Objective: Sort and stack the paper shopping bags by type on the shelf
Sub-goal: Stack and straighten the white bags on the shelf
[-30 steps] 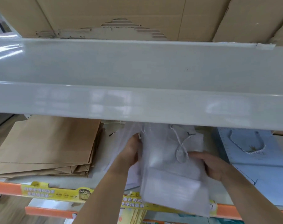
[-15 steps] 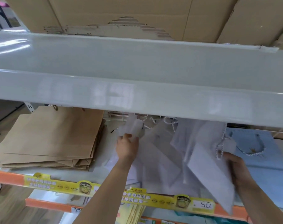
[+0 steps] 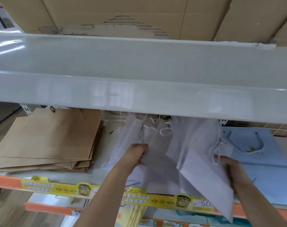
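We see a white shelf (image 3: pixel 103 167) with an orange front edge (image 3: pixel 6 181) carrying a yellow label strip (image 3: pixel 164 199). On its left lies a flat stack of brown paper bags (image 3: pixel 54 140). In the middle white paper bags (image 3: pixel 157 171) with twisted cord handles lie on it, some lifted off the surface. On the right rests a light blue bag (image 3: pixel 267 174) with a rope handle. Above, a grey upper shelf (image 3: pixel 139 66) bears cardboard boxes (image 3: pixel 123 12).

cardboard boxes (image 3: pixel 139 12) above, yellow price strip (image 3: pixel 164 200)
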`<act>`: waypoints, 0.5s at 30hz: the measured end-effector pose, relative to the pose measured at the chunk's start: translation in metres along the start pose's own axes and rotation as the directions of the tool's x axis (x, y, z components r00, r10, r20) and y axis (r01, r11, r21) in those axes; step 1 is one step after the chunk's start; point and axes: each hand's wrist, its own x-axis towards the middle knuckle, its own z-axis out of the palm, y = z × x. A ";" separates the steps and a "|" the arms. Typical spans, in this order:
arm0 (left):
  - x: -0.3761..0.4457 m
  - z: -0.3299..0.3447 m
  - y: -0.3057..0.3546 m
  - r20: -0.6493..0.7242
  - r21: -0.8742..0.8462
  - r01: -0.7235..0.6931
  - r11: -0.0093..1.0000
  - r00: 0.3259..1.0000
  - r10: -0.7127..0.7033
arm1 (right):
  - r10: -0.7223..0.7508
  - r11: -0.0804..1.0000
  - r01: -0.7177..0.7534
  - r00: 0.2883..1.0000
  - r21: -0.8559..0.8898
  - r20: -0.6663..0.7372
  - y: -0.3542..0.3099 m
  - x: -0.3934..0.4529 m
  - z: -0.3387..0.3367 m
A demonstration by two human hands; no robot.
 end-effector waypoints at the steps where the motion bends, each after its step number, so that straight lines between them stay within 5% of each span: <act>1: -0.002 0.001 0.000 0.094 -0.139 0.061 0.988 0.994 -0.049 | 0.019 1.000 -0.018 1.000 -0.016 0.012 0.003 0.000 0.002; 3: -0.001 0.008 -0.001 0.189 -0.230 0.143 0.963 0.977 -0.100 | 0.054 0.994 -0.053 0.998 -0.094 0.011 0.006 0.003 0.008; 6: -0.001 0.023 0.000 0.243 -0.131 0.171 0.977 0.961 -0.135 | 0.041 0.978 -0.042 0.999 -0.206 -0.011 0.005 0.009 0.018; 9: -0.007 0.038 -0.002 0.344 -0.071 0.062 0.995 0.938 -0.034 | -0.047 0.971 0.045 0.999 -0.234 -0.003 0.002 0.011 0.027; 15: -0.015 0.054 -0.001 0.234 -0.236 -0.096 0.967 0.960 0.153 | 0.009 0.966 0.006 0.998 -0.259 0.058 -0.015 0.016 0.021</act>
